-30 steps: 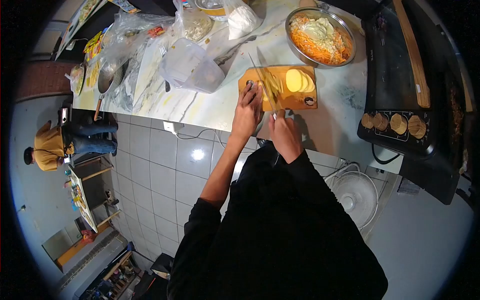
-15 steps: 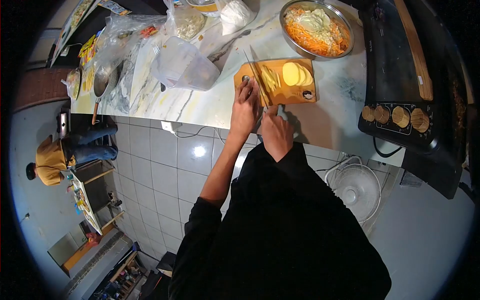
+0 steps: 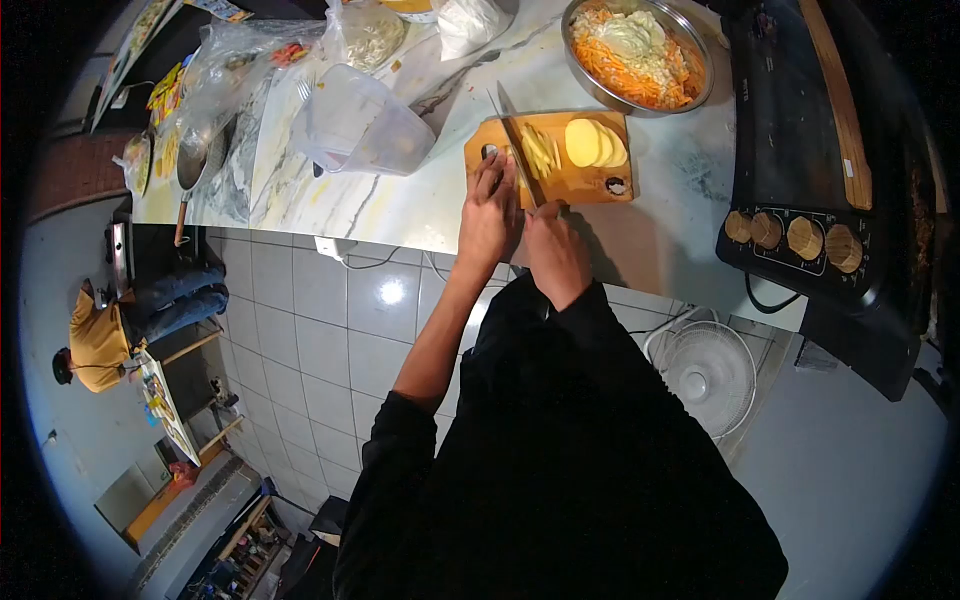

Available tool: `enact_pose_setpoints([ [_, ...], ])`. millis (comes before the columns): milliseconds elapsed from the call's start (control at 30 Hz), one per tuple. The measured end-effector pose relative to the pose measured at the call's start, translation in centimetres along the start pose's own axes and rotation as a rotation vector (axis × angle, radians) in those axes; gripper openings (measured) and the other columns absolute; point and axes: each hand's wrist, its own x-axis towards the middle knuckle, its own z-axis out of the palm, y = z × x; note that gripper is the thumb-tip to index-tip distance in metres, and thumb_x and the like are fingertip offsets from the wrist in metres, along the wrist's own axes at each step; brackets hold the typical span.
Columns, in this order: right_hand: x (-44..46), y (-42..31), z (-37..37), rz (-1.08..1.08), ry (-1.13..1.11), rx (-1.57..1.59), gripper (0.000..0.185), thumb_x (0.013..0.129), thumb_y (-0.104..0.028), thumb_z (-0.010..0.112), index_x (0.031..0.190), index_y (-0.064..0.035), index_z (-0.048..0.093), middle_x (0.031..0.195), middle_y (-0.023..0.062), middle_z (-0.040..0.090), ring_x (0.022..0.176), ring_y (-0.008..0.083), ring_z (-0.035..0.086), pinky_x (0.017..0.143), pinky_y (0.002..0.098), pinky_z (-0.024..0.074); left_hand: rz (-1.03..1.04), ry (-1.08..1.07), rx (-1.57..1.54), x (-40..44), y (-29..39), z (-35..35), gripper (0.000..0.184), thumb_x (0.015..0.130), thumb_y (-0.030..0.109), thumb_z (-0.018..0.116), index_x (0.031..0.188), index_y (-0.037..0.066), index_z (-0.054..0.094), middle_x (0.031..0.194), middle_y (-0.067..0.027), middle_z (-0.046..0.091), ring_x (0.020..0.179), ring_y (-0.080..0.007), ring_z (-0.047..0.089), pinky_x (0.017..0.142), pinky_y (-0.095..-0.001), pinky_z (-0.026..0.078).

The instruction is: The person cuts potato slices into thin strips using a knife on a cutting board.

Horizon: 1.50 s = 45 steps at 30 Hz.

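The right hand (image 3: 556,245) is clenched around the knife (image 3: 518,140), whose long, thin metal blade stands over the board (image 3: 575,186). The left hand (image 3: 489,215) bends its fingers onto the board's left end, beside the blade; whether they grasp anything cannot be told. Pale yellow strips (image 3: 541,152) lie on the wood just right of the blade, with smooth, round, overlapping slices (image 3: 590,145) beyond them. The board, with a hole near its left end, sits at the edge of the marble-patterned counter (image 3: 395,212). A shiny metal bowl (image 3: 603,94) of orange and pale shreds and a translucent plastic tub (image 3: 375,130) stand near. Below are glossy square floor tiles (image 3: 380,320) and a round mesh fan (image 3: 705,375). The fingers hide what lies beneath them, the fist covers the knife's handle, and the top edge cuts the bowl.
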Motion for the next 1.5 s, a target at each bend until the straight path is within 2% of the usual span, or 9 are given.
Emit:
enact_pose_setpoints([
  [300, 1.1, 0.5, 0.4, -0.098, 0.013, 0.012, 0.03, 0.1, -0.026, 0.051, 0.098, 0.0039, 0.048, 0.076, 0.0235, 0.068, 0.073, 0.0414, 0.069, 0.061, 0.0501, 0.0552, 0.012, 0.028, -0.01, 0.2, 0.0, -0.2, 0.049, 0.081, -0.005, 0.061, 0.13, -0.005, 0.058, 0.131, -0.0246, 0.057, 0.121, -0.0411, 0.053, 0.101, -0.044, 0.047],
  [633, 0.6, 2.2, 0.2, -0.045, 0.018, 0.009, 0.029, 0.099, -0.026, 0.052, 0.101, 0.0025, 0.05, 0.073, 0.0234, 0.067, 0.071, 0.0426, 0.067, 0.06, 0.0521, 0.0533, -0.02, 0.043, -0.031, -0.2, 0.5, -0.2, 0.048, 0.08, -0.007, 0.062, 0.128, -0.005, 0.059, 0.132, -0.0245, 0.057, 0.121, -0.0411, 0.054, 0.102, -0.0431, 0.047],
  [833, 1.9, 2.2, -1.2, -0.212, 0.201, 0.222, 0.024, 0.096, -0.021, 0.056, 0.105, 0.0007, 0.053, 0.076, 0.0253, 0.065, 0.073, 0.044, 0.065, 0.065, 0.0535, 0.0503, -0.031, 0.061, -0.058, 0.0, 0.3, 0.0, 0.046, 0.081, -0.006, 0.063, 0.127, -0.005, 0.06, 0.13, -0.025, 0.058, 0.12, -0.0411, 0.055, 0.101, -0.0426, 0.047],
  [900, 2.0, 2.3, -2.3, -0.205, 0.085, 0.264, 0.026, 0.095, -0.02, 0.055, 0.113, -0.0013, 0.054, 0.079, 0.0228, 0.067, 0.073, 0.0434, 0.065, 0.064, 0.0521, 0.0498, -0.033, 0.071, -0.063, 0.1, 0.5, -0.2, 0.046, 0.081, -0.005, 0.064, 0.126, -0.005, 0.061, 0.129, -0.0251, 0.058, 0.12, -0.0411, 0.055, 0.101, -0.0426, 0.047],
  [1000, 2.1, 2.9, -2.6, -0.238, 0.117, 0.317, 0.033, 0.094, -0.018, 0.055, 0.123, -0.0024, 0.053, 0.082, 0.024, 0.067, 0.075, 0.0422, 0.065, 0.066, 0.0519, 0.0501, -0.056, 0.065, -0.083, 0.1, 0.8, -0.5, 0.043, 0.081, -0.006, 0.064, 0.124, -0.006, 0.061, 0.13, -0.0265, 0.057, 0.12, -0.0421, 0.056, 0.1, -0.0436, 0.048],
  [1200, 2.6, 4.0, -2.0, -0.221, 0.061, 0.463, 0.04, 0.092, -0.01, 0.056, 0.13, -0.0012, 0.05, 0.086, 0.0241, 0.063, 0.082, 0.0397, 0.065, 0.073, 0.0446, 0.0512, -0.061, 0.069, -0.095, 0.1, 0.7, -0.2, 0.042, 0.082, -0.005, 0.064, 0.124, -0.006, 0.061, 0.128, -0.0256, 0.058, 0.121, -0.0421, 0.055, 0.1, -0.044, 0.047],
  [1333, 2.7, 3.8, -2.6, -0.312, 0.177, 0.477, 0.04, 0.093, -0.016, 0.057, 0.129, -0.0014, 0.05, 0.083, 0.0255, 0.065, 0.079, 0.0454, 0.063, 0.067, 0.0509, 0.0495, -0.067, 0.071, -0.089, 0.0, 0.6, -0.2, 0.042, 0.083, -0.004, 0.064, 0.125, -0.006, 0.061, 0.127, -0.0254, 0.059, 0.12, -0.0419, 0.056, 0.1, -0.0443, 0.048],
  [1400, 2.4, 3.6, -3.6, -0.178, 0.034, 0.546, 0.031, 0.094, -0.017, 0.056, 0.118, 0.0008, 0.052, 0.082, 0.0262, 0.064, 0.08, 0.0463, 0.063, 0.067, 0.0524, 0.0483, -0.075, 0.069, -0.093, 0.0, 0.6, -0.2, 0.042, 0.083, -0.004, 0.064, 0.125, -0.005, 0.061, 0.127, -0.0253, 0.059, 0.12, -0.0418, 0.056, 0.1, -0.0444, 0.048],
  [1500, 2.2, 4.1, -3.7, -0.182, 0.039, 0.464, 0.021, 0.095, -0.018, 0.055, 0.103, 0.0013, 0.053, 0.08, 0.0269, 0.063, 0.079, 0.0471, 0.062, 0.067, 0.0531, 0.0474, -0.082, 0.068, -0.091, 0.0, 0.7, -0.3, 0.043, 0.083, -0.004, 0.064, 0.126, -0.005, 0.061, 0.128, -0.0251, 0.059, 0.12, -0.0415, 0.056, 0.1, -0.0441, 0.048],
])
